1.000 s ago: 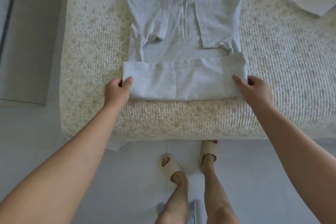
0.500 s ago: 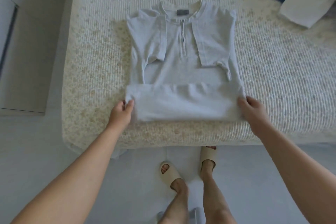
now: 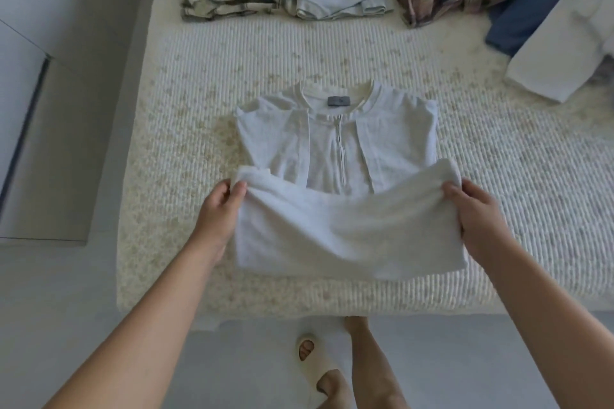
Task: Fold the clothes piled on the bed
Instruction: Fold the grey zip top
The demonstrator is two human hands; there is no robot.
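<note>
Head cam: left hand [image 3: 217, 212] and right hand [image 3: 478, 212] each pinch an end of the grey zip shirt's [image 3: 339, 149] folded lower half, lifted off the bed [image 3: 498, 176]. Soft, light, sags between grips; hold the outer corners to keep the fold square

Bare arms; cream slide sandal [image 3: 312, 360] (open-toed).

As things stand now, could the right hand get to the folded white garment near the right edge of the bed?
Probably not yet: the right hand grips the grey zip shirt, as does the left hand. Bare bedspread lies before the white garment.
</note>
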